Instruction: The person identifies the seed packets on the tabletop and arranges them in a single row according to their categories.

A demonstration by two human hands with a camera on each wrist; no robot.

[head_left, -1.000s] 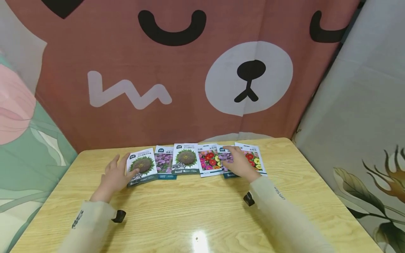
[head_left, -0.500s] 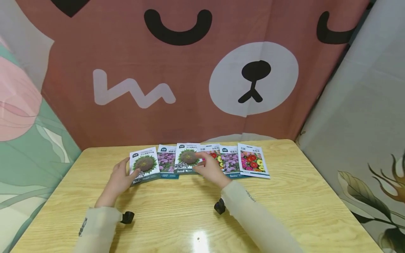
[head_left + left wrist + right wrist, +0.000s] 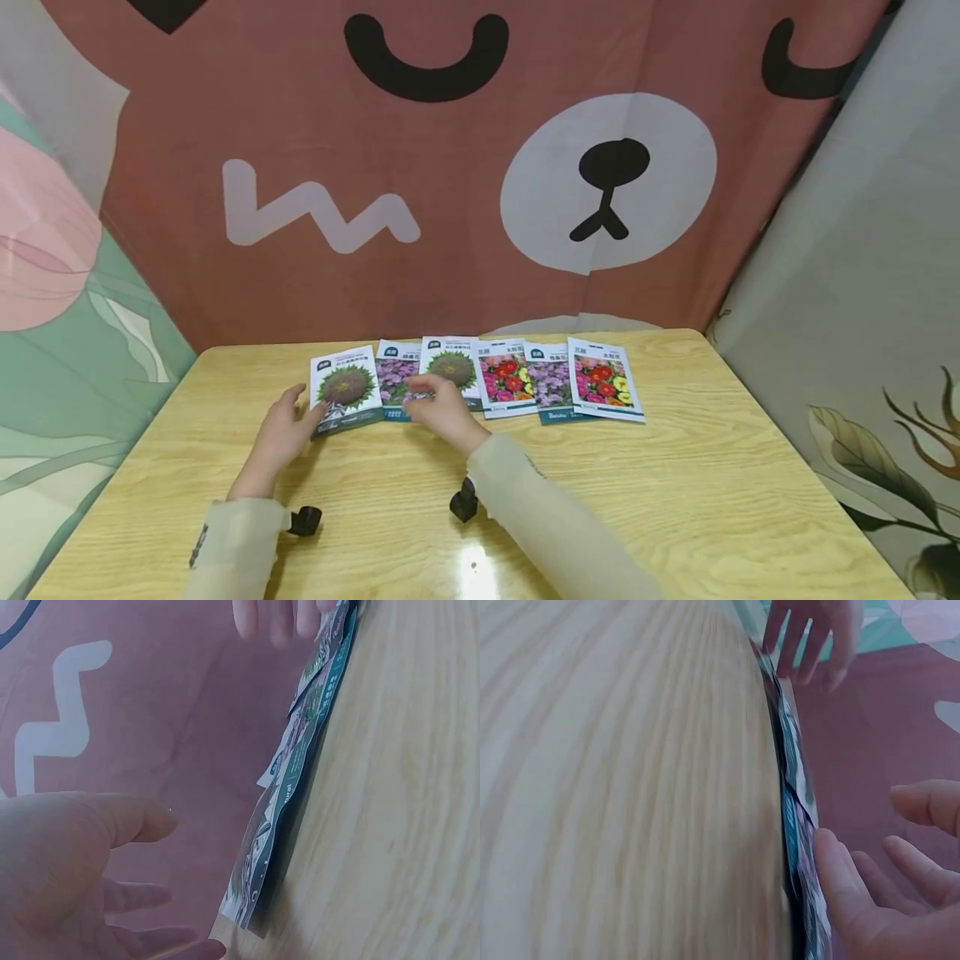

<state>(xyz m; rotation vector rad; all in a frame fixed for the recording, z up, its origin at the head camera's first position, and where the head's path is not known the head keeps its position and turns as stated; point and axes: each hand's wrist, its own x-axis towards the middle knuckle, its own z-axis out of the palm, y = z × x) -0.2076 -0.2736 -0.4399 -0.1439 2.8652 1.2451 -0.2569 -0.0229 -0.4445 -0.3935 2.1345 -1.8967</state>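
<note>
L hand (image 3: pixel 283 429), abt 8 o'clock in head view, fingers loosely spread & gripping nothing, is by the lower-left edge of a flat white-and-green sunflower packet (image 3: pixel 347 379); then, along the far edge of a pale wood-grain table (image 3: pixel 375 500): a flat purple-flowered packet w/ teal base (image 3: pixel 396 375), a 2nd white-and-green sunflower packet (image 3: pixel 453 358), a white packet w/ red, pink & yellow blooms (image 3: pixel 506 379), a 2nd purple-flowered packet (image 3: pixel 550 387) &, abt 4 o'clock, a 2nd white packet w/ mixed blooms (image 3: pixel 602 379). R hand (image 3: pixel 448 415), nr 6 o'clock, relaxed & holding nothing, has fingertips over packets 2 & 3. Change: in approx 1 sec R hand moved L from packet 5, uncovering the row's R half; L hand & order same. So work prob. now on L half. Head view gives faces; wrist views show packets nearly edge-on. L wrist view has a gap betw. L thumb (image 3: pixel 142 823) & packet 1, tho head view overlaps them; R wrist view puts a fingertip (image 3: pixel 827 847) v. close to the row, touch can't tell.
</note>
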